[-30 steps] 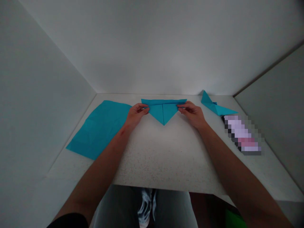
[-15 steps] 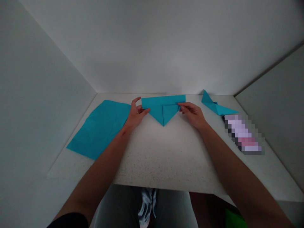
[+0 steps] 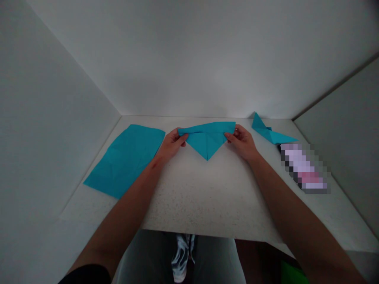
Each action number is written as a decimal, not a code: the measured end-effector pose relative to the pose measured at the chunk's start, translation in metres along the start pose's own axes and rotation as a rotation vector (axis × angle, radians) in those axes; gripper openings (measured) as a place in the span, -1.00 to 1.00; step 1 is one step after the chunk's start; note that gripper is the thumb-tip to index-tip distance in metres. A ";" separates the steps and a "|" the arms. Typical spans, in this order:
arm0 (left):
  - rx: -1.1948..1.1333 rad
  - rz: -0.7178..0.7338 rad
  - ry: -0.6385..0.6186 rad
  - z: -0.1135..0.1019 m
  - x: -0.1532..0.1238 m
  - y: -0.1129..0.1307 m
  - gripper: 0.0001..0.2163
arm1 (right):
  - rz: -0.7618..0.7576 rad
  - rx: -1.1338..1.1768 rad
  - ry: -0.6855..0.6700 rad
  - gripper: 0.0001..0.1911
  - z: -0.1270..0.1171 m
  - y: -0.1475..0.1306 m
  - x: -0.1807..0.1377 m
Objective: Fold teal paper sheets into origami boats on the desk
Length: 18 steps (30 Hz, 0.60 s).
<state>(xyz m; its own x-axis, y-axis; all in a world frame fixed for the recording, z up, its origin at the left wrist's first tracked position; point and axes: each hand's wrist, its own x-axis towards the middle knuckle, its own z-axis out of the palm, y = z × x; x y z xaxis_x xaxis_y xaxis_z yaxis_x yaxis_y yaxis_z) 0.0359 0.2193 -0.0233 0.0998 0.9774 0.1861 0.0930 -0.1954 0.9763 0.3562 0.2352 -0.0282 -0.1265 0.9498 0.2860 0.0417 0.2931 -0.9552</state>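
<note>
Between my hands is a folded sheet of blue paper, its point toward me and a straight band along the far side. My left hand pinches its left corner, thumb on top and fingers beneath. On the right corner my right hand has the same kind of pinch, fingers behind the band. A centre crease runs down to the point. The band bends a little on the left side. Parts of both hands' fingers are hidden behind the paper.
A larger blue paper sheet lies on the white table at left, partly under my left forearm. At right rest a folded blue paper piece and a blurred-out phone-like device. A wall rises behind the table.
My left hand has closed from spread fingers into a pinch on the left corner. My right fingers have shifted to the right corner. The paper has moved slightly right and nearer.
</note>
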 end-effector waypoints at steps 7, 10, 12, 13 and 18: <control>-0.024 -0.027 0.018 0.001 -0.002 0.007 -0.81 | 0.003 -0.023 0.048 -0.86 -0.001 -0.010 -0.002; -0.091 -0.074 0.031 -0.001 -0.001 0.007 -0.76 | 0.024 -0.012 0.019 -0.79 -0.003 -0.010 -0.003; -0.126 -0.086 0.026 -0.002 -0.001 0.007 -0.71 | 0.028 -0.019 0.000 -0.70 -0.004 -0.008 -0.003; -0.122 -0.084 0.025 -0.002 -0.001 0.007 -0.68 | 0.028 -0.022 -0.011 -0.66 -0.005 -0.007 -0.003; -0.078 -0.100 -0.019 -0.002 -0.005 0.007 -0.61 | -0.024 -0.007 -0.091 -0.59 0.000 -0.006 -0.005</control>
<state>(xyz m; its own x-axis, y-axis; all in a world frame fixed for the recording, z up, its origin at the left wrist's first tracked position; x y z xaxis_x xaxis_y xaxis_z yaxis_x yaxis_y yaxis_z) 0.0344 0.2132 -0.0168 0.1122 0.9900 0.0859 0.0265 -0.0894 0.9956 0.3563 0.2293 -0.0241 -0.2171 0.9289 0.3001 0.0441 0.3165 -0.9476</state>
